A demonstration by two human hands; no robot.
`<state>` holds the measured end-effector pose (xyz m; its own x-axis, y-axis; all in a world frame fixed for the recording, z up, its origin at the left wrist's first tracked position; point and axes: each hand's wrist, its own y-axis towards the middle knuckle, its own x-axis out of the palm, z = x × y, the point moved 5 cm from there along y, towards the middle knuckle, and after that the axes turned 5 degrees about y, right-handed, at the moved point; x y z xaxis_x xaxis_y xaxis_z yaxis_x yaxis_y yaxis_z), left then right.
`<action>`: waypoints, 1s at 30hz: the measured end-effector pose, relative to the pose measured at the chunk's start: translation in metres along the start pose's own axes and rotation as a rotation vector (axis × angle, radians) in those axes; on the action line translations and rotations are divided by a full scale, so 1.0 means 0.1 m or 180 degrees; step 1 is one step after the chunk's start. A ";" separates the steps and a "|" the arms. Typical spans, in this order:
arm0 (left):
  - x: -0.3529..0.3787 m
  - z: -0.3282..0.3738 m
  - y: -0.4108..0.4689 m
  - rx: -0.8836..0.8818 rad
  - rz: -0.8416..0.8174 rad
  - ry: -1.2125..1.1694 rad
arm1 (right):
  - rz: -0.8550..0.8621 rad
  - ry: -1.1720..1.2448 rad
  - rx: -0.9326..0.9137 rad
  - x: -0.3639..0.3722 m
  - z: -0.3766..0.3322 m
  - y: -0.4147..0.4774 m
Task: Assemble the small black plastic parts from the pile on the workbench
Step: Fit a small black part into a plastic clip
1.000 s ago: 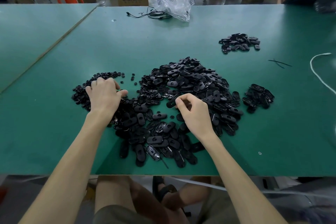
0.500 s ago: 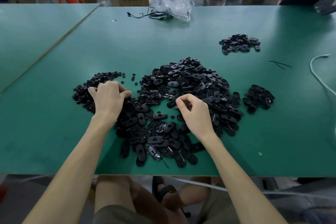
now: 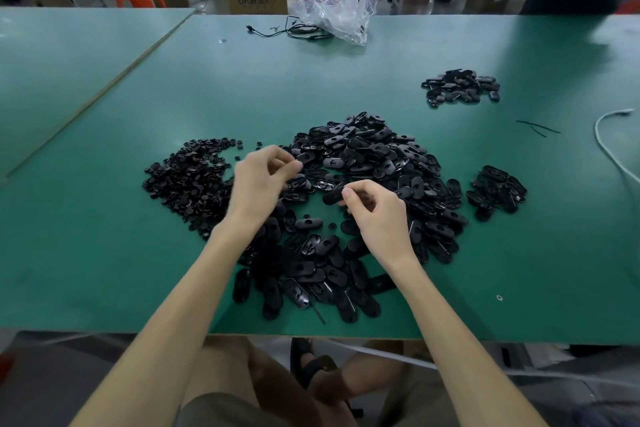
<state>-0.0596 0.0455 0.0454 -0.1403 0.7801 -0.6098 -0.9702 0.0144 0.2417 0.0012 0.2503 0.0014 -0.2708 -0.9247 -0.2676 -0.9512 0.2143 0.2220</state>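
A big pile of black oval plastic shells (image 3: 367, 163) covers the middle of the green workbench (image 3: 104, 253). To its left lies a heap of small round black parts (image 3: 187, 177). My right hand (image 3: 377, 215) pinches one oval shell (image 3: 333, 196) between thumb and fingertips, just above the table. My left hand (image 3: 263, 180) hovers over the gap between the two heaps, blurred, its thumb and fingers pinched together; whether a small part sits between them is hidden.
Two small groups of oval parts lie at the right (image 3: 497, 191) and far right (image 3: 462, 86). A crumpled clear bag (image 3: 337, 15) and a black cable (image 3: 287, 32) sit at the far edge. A white cord (image 3: 609, 149) runs along the right.
My left hand lifted off the heap of small round parts and moved right toward my right hand. My right hand stayed in place, still pinching the oval shell.
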 end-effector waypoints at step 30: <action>0.70 0.12 -0.24 -0.0216 -0.0461 -0.1602 | 0.0462 0.0404 0.0144 -0.11 0.06 0.01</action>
<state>-0.0435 0.1076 0.0063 0.0922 0.9772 -0.1915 -0.9856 0.1170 0.1223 0.0019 0.2627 -0.0015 -0.3876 -0.9146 -0.1149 -0.9099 0.3597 0.2065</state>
